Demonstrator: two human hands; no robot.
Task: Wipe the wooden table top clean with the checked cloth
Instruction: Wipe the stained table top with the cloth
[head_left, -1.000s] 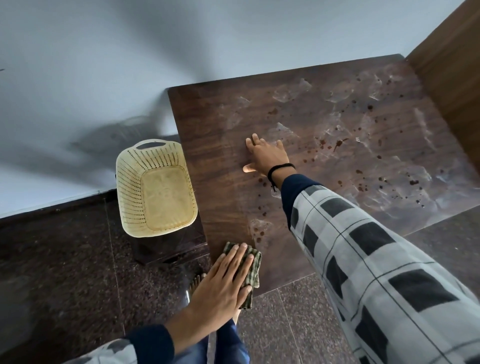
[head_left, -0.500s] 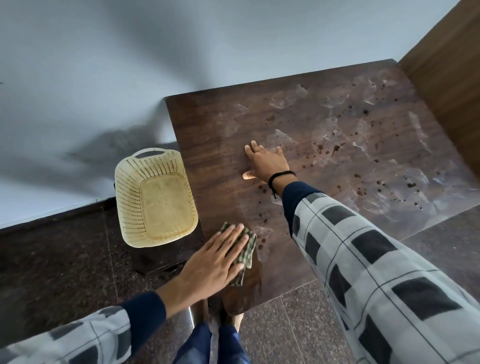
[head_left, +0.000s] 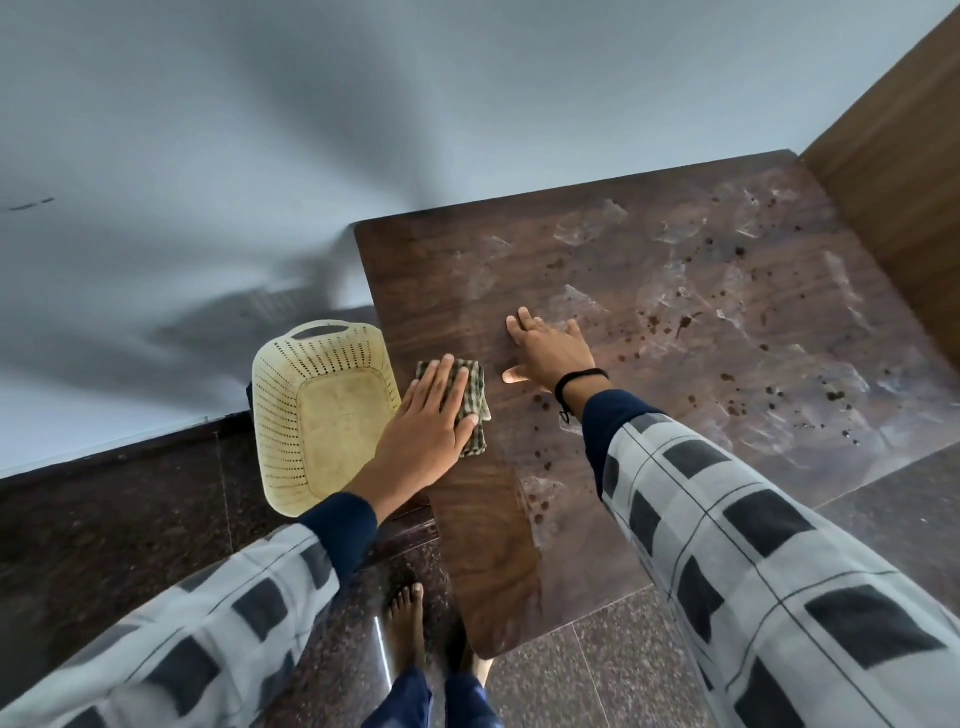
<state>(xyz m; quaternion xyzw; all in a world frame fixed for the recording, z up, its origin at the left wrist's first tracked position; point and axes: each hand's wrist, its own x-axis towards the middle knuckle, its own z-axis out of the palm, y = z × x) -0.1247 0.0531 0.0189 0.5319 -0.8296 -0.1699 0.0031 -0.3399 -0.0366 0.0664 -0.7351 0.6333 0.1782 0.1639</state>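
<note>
The dark wooden table top (head_left: 675, 291) carries dark spots and pale dried smears over its middle and right side. A folded green checked cloth (head_left: 470, 387) lies near the table's left edge. My left hand (head_left: 428, 421) presses flat on the cloth with straight fingers. My right hand (head_left: 550, 351) rests flat on the bare wood just right of the cloth, fingers spread, a black band at the wrist. The strip of table near the left edge below the cloth looks free of spots.
A cream perforated plastic basket (head_left: 322, 415) stands on a low dark stand left of the table. A wooden panel (head_left: 904, 156) borders the table on the right. A grey wall runs behind. My bare feet (head_left: 405, 618) stand on the dark stone floor.
My left hand has slid the cloth away from me along the table's left edge, from the near corner up beside my right hand. The right hand has stayed in place.
</note>
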